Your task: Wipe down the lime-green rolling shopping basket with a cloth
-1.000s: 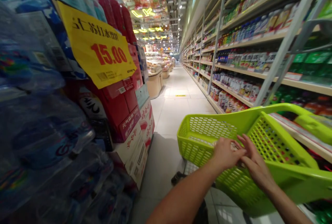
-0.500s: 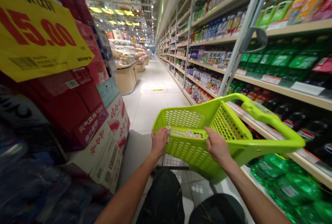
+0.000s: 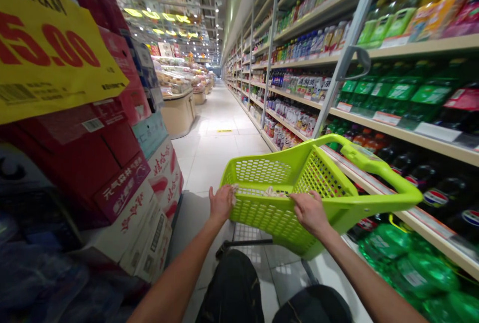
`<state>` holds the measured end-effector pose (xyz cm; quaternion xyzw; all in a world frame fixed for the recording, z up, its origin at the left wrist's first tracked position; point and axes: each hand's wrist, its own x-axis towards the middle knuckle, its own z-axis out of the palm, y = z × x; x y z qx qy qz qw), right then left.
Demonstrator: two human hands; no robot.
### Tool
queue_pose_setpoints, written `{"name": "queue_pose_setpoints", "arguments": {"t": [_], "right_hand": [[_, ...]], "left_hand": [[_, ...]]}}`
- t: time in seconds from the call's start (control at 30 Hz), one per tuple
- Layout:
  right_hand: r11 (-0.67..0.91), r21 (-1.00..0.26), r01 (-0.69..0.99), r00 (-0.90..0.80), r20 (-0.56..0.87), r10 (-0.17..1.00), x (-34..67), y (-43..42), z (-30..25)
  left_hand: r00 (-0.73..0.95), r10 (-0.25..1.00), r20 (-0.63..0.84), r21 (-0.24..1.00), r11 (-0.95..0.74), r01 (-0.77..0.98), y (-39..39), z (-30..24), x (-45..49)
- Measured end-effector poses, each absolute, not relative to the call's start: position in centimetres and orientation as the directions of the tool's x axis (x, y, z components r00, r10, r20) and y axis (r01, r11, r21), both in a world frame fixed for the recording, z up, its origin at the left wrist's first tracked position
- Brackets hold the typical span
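Observation:
A bright green plastic shopping cart with a lattice basket stands crosswise in front of my knees. My left hand is at the near left corner of its rim, fingers closed on a pale crumpled cloth against the rim, thumb raised. Farther right, my right hand grips the near rim, with its fingers folded over the edge. Inside the basket, beside my right fingertips, lies another pale crumpled piece; whether it joins the first is hidden by the rim. The cart's handle points right, toward the shelves.
Tall drink shelves run along the right, close to the cart handle. Green bottle packs sit low beside it. Stacked drink cartons and a yellow price sign stand close on the left. A tiled aisle stretches ahead past display counters.
The cart and both hands appear slightly farther left. My left thumb has lifted from the rim. My right index finger, earlier pointing over the rim, now lies curled at its edge.

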<state>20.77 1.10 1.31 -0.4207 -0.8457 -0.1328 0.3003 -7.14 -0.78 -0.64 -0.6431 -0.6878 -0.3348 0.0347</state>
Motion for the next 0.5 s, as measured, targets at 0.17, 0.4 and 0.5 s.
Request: {"name": "queue_pose_setpoints", "arguments": {"t": [0.17,0.4,0.5], "right_hand": [[0.585,-0.054,0.809,-0.428,0.627,0.651,20.3,2.2,1.3],[0.633,-0.07,0.771,-0.455,0.636,0.624,21.6,4.3,1.0],[0.632,-0.096,0.769,-0.429,0.656,0.621,21.7,5.1,0.9]], "left_hand": [[-0.021,0.861,0.508,0.391,-0.209,0.896,0.4,-0.7,-2.0],[0.078,0.871,0.486,0.264,-0.231,0.936,0.8,-0.8,-5.3],[-0.117,0.882,0.456,0.293,-0.024,0.956,0.4,-0.7,-7.7]]}}
